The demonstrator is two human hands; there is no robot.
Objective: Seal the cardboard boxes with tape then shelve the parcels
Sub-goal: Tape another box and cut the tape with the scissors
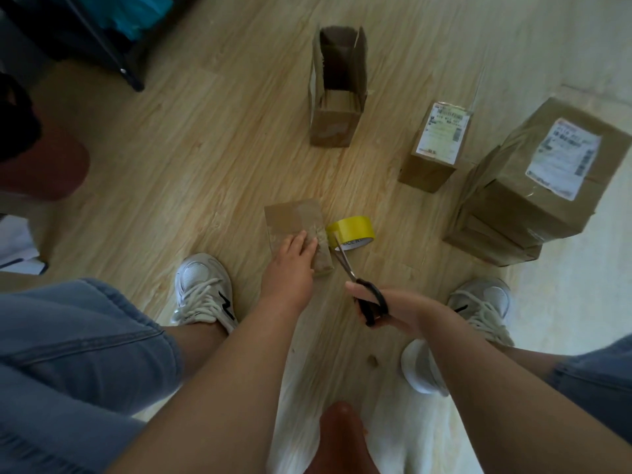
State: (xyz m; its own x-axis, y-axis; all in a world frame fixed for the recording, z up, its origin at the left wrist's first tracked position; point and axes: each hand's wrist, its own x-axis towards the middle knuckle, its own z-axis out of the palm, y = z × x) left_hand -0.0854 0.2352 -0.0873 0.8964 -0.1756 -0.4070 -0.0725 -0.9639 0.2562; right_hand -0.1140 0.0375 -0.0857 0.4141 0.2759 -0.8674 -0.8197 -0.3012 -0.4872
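A small flat cardboard box (290, 217) lies on the wooden floor between my feet. My left hand (290, 265) presses down on its near end with straight fingers. A yellow tape roll (352, 230) lies against the box's right side. My right hand (386, 309) grips black-handled scissors (359, 282), whose blades point up toward the strip between roll and box. An open tall box (337, 94) stands farther off.
A small labelled box (434, 148) stands at the right, and a stack of larger taped boxes (533, 193) beside it. Dark shelf legs (102, 46) are at the top left. My white shoes (205, 289) flank the work spot.
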